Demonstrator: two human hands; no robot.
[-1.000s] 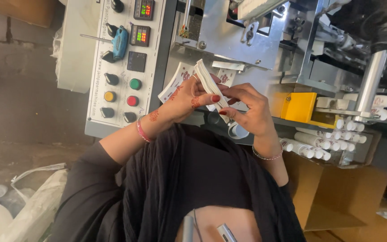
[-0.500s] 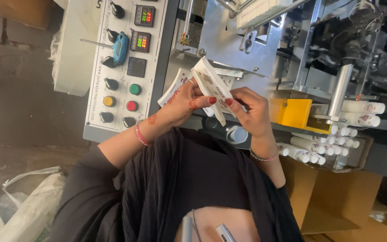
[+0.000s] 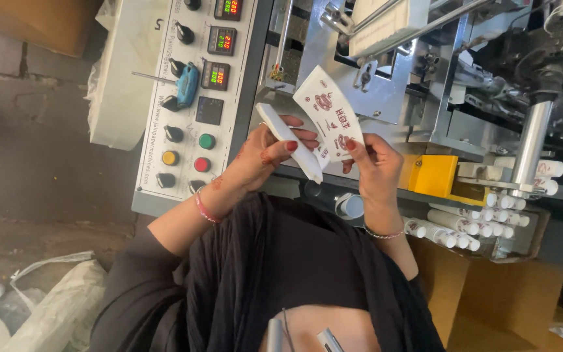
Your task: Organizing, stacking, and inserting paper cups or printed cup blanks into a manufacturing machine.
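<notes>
White fan-shaped printed paper blanks [image 3: 331, 117] stand fanned between both hands before the grey machine panel [image 3: 190, 98]. Left hand [image 3: 262, 156] pinches the stack's lower edge; right hand [image 3: 376, 163] grips its right edge, just beside the yellow block [image 3: 434, 175].

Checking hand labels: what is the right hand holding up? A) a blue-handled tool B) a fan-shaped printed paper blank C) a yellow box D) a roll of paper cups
B: the right hand pinches a fan-shaped white blank with red print by its lower edge, while the left hand holds a stack of blanks edge-on beside it.
</notes>
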